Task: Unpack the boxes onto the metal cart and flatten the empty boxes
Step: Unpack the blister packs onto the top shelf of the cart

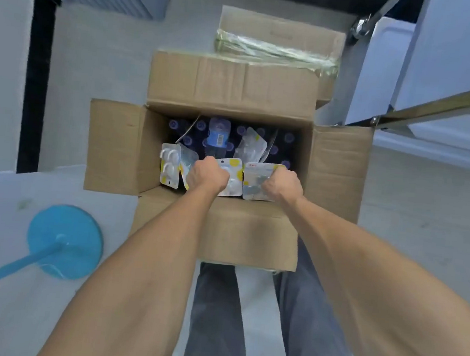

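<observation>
Left hand (206, 175) fingers curled into a fist round the top edge of a blister pack (232, 177), knuckles up, fingertips hidden under the card. Right hand (281, 186) fingers likewise curled, gripping the top of a second blister pack (253, 181) just beside the first. Both grips sit at the cards' upper edges, probably because the packs stand upright along the near wall of the box and the top is the only part that can be reached for a straight lift.

More blister packs (169, 168) stand to the left of the left hand, untouched; another lies tilted deeper in. Under and behind them are dark blue bottle caps (201, 124) in rows, with one bottle (217, 136) lying on top, label showing.

All of it is in the open cardboard box (335, 164) on the floor between the person's feet, four flaps splayed outward so the opening stays free. A second box (279, 35), taped with clear film, sits behind it, touching or nearly so.

Metal cart (436, 102) rails show upper right, near the box — short carry. Blue round-based stand (65, 240) lower left, unrelated.

Judgement: early in unpacking; box mostly full, nothing flattened yet.
</observation>
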Demonstrator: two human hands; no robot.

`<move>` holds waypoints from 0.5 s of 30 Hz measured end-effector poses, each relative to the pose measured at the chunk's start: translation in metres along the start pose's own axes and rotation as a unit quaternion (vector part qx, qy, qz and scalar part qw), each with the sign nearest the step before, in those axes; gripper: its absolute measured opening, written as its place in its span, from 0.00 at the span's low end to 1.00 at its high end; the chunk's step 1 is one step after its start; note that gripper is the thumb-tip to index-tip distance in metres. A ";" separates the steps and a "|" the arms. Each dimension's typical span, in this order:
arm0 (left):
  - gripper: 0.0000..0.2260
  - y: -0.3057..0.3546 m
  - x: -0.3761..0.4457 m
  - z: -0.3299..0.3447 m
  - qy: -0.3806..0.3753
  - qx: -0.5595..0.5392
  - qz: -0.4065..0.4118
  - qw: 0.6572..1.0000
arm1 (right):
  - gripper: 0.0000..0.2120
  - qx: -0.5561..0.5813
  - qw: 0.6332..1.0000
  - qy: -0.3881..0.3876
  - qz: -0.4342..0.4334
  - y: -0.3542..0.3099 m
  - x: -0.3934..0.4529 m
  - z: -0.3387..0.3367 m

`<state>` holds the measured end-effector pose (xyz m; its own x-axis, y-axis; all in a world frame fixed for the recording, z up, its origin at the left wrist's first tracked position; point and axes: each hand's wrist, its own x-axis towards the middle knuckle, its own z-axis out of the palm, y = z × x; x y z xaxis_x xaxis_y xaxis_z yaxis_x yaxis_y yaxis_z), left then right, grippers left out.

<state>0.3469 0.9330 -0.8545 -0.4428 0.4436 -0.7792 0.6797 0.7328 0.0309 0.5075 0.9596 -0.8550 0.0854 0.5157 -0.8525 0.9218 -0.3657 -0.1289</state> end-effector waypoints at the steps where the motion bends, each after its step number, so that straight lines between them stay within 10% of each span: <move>1: 0.09 -0.004 0.013 0.012 -0.004 0.012 0.006 1.000 | 0.17 -0.005 1.000 -0.014 0.000 0.002 0.013 0.016; 15: 0.16 -0.035 0.101 0.139 -0.063 0.029 -0.002 0.998 | 0.17 -0.027 0.999 0.013 0.042 0.022 0.100 0.144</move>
<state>0.3598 0.8808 -1.0213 -0.3718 0.3693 -0.8517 0.7118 0.7024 -0.0062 0.4818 0.8920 -1.0161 0.1716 0.5056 -0.8455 0.9302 -0.3657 -0.0299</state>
